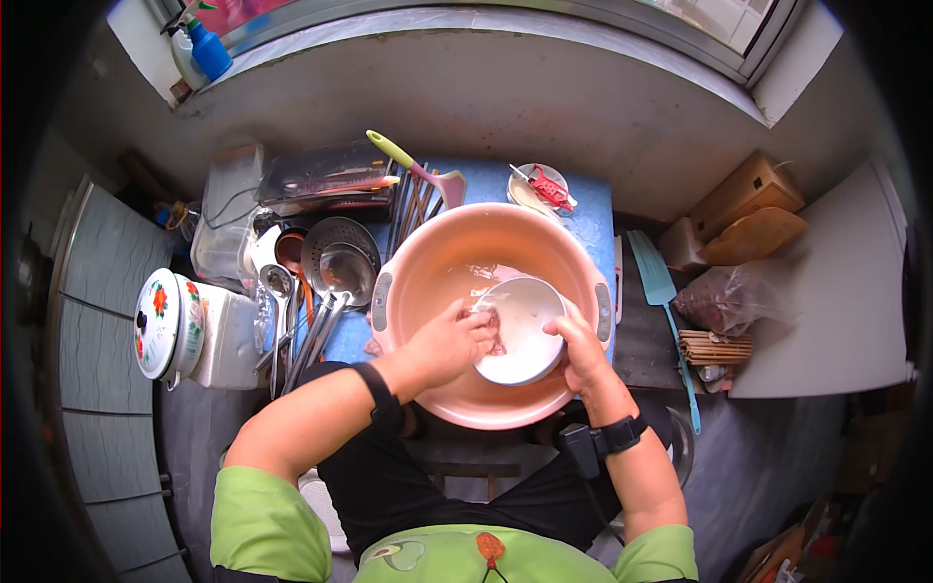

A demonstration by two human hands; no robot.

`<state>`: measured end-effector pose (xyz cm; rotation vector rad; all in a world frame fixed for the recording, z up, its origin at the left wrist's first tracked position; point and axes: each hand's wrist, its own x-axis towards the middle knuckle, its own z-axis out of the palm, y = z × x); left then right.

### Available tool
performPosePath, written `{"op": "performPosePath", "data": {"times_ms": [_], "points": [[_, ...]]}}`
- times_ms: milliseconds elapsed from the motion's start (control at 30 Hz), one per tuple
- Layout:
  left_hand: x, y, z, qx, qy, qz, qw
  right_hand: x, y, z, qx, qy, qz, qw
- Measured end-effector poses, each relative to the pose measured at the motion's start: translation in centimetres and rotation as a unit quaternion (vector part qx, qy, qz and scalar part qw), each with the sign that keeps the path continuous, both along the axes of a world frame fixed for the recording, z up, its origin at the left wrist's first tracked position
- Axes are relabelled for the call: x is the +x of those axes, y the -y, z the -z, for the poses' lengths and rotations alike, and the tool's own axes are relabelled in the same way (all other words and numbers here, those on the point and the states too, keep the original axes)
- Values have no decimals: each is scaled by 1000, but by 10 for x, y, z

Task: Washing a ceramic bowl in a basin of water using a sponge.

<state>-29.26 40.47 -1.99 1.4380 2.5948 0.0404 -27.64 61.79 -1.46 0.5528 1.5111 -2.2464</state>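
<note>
A large pink plastic basin (503, 415) with grey handle pads stands before me and holds water. Over it a white bowl (528, 328) is tilted so that its inside faces up at me. My right hand (583, 350) grips the bowl by its right side, the thumb over the rim. At the bowl's left inner side, my left hand (455, 342) holds a wet, reddish-brown wad (498, 344), perhaps a cloth or scrubber, against the surface. Its fingers hide part of the wad.
Left of the basin lie a perforated skimmer (321, 237), metal tongs (318, 335) and chopsticks (415, 208). A spatula with a green handle (390, 149) leans behind. Small dishes (525, 193) sit back right. A turquoise spatula (656, 273) and flowered enamel pot (191, 321) flank the sides.
</note>
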Motion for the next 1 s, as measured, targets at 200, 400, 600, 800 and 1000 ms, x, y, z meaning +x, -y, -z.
{"op": "performPosePath", "data": {"times_ms": [200, 400, 600, 800, 1000], "points": [[-34, 2, 15, 40, -117, 82, 989, -4, -3, -2, -16, 13, -32, 999], [-1, -18, -16, -72, 0, 27, 997, -9, -9, 2, -34, -5, 0, 999], [5, -35, -25, 97, 506, -80, 853, -8, -3, 7, -54, -15, 2, 998], [-8, -54, 12, 185, 422, -121, 879, -4, 3, 15, -86, 30, 27, 995], [-10, -44, 8, -35, 258, -150, 954, -4, 8, 4, -35, 25, 40, 998]]}}
